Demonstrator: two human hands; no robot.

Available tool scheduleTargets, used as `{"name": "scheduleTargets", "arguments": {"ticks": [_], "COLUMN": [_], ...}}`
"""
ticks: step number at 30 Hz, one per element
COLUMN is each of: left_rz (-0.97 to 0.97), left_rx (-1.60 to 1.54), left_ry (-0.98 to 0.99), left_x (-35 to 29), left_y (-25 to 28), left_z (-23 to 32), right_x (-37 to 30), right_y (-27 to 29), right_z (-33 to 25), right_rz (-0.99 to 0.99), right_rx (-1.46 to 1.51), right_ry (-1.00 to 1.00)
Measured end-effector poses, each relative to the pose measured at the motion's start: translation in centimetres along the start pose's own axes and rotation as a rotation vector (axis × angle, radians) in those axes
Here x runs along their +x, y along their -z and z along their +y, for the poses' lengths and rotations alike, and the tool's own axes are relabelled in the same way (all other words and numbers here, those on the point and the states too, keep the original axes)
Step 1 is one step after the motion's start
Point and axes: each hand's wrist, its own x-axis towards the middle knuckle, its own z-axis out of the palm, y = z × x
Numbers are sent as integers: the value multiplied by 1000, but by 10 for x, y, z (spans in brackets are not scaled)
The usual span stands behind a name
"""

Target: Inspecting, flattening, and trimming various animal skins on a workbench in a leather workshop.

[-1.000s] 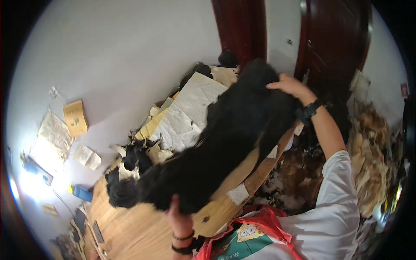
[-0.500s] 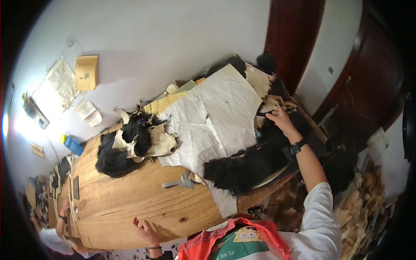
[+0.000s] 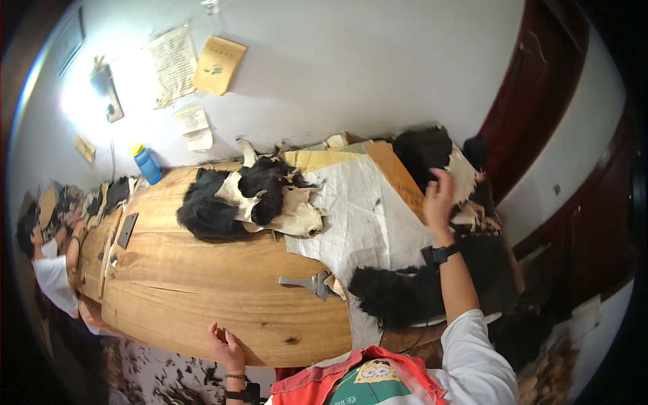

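While the left hand hangs empty by the near edge of the table, its fingers loosely curled and parted, the right hand is at the brown strip along the far right side of the pale sheet; whether it grips the strip, I cannot tell. Nearer than that hand, a black pelt lies partly over the sheet. Left of the pelt rests a grey tool, and farther back lies a black-and-white hide.

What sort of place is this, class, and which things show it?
Probably a fur workshop: pieces of black fur lie on the wooden table, and dark scraps are scattered below.
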Motion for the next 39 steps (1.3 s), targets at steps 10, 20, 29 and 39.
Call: {"name": "scheduleTargets", "arguments": {"ticks": [10, 20, 29, 39], "left_rz": [-37, -29, -21, -18], "left_rx": [171, 293, 279, 303], "left_ry": [-95, -142, -128, -195], "left_x": [5, 1, 7, 11], "left_y": [-2, -1, -3, -7], "left_z": [26, 42, 47, 57], "right_x": [-36, 36, 191, -23], "right_y": [-8, -42, 69, 34], "right_z": [81, 16, 91, 193], "right_rz": [-1054, -774, 273, 67], "right_rx": [160, 302, 850, 669], "right_ry": [-646, -315, -646, -1261]}}
